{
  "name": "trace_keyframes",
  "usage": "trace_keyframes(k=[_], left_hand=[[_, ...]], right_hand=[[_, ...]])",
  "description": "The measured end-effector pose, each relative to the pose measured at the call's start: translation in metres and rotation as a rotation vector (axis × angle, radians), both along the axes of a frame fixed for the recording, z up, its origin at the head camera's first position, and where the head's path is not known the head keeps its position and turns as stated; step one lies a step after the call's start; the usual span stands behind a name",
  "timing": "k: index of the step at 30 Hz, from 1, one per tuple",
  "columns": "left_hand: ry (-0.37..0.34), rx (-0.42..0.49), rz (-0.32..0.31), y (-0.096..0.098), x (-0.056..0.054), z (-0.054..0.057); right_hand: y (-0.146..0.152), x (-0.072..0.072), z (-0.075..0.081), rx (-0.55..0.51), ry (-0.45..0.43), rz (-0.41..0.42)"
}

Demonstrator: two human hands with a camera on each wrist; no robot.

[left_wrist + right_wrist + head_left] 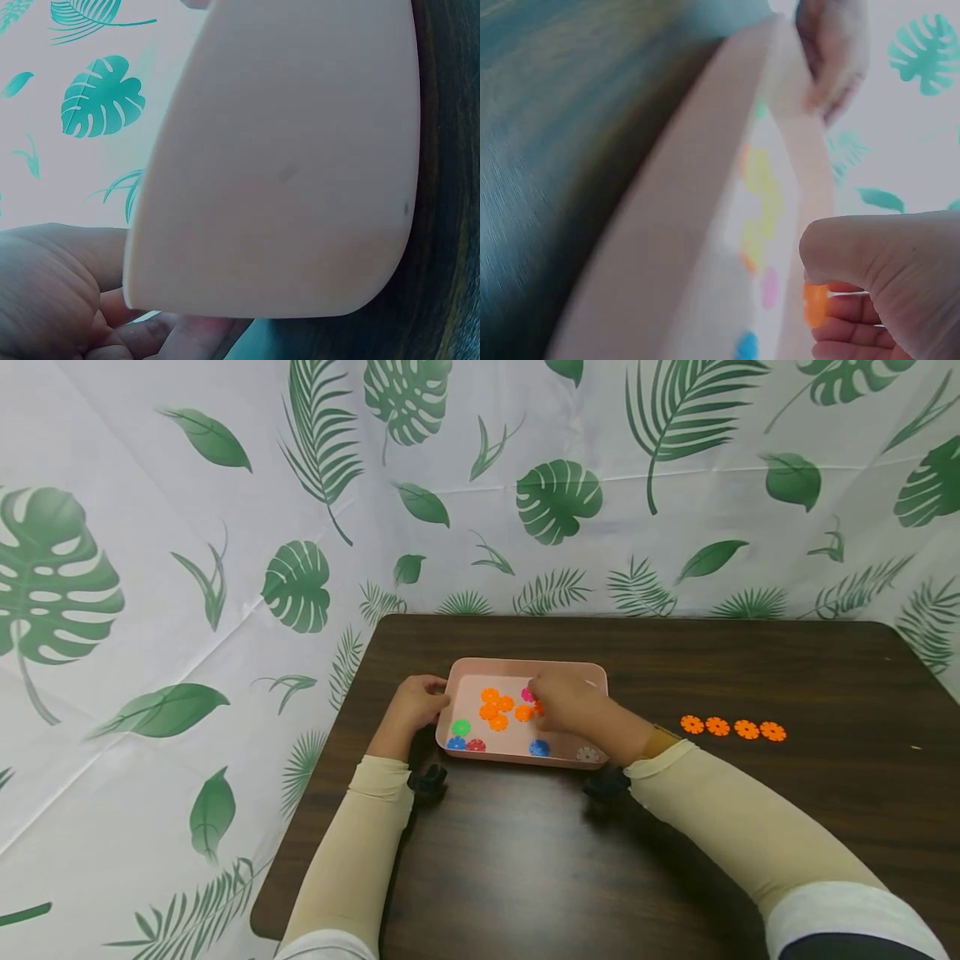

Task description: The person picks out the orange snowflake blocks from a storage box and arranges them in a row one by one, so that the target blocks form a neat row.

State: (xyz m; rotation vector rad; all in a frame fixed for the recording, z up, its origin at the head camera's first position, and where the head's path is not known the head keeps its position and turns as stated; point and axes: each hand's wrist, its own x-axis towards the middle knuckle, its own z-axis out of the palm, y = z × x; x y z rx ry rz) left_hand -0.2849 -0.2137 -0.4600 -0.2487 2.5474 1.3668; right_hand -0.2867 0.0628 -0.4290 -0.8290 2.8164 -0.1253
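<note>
A shallow pink tray [517, 758] sits on the table, holding small notched plastic discs. Several orange discs [506, 702] cluster in its middle. Nearer its front wall are a green disc [461, 727], a red disc [476, 745] and a blue disc [539, 747]. My left hand [416, 702] grips the tray's left end, thumb and fingers at the wall. Over the tray's right half, my right hand [573, 702] pinches an orange disc [817, 304] between thumb and fingers, as the right wrist view shows. A pink disc [528, 694] lies beside that hand's fingertips.
To the right of the tray, several orange discs [717, 727] lie in a row on the dark wooden table [510, 860]. A pale disc [587, 754] is in the tray's front right corner. Behind the table hangs a leaf-patterned cloth [465, 527].
</note>
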Motion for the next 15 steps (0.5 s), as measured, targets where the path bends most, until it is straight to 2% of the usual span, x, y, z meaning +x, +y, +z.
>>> trace_keyframes(k=[4,7,12,15], left_hand=[[-0.002,-0.007,0.003,-0.001,-0.001,0.000],[0.001,-0.005,-0.003,-0.001,-0.001,0.000],[-0.002,-0.012,-0.001,-0.002,-0.002,0.003],[0.000,-0.012,0.003,-0.003,-0.002,0.005]], right_hand=[[0.023,-0.003,0.019,-0.051,0.007,-0.055],[0.053,-0.006,0.029,-0.118,0.027,-0.075],[0.119,-0.009,0.041,-0.164,0.064,-0.113],[0.166,-0.009,0.042,-0.159,0.026,-0.176]])
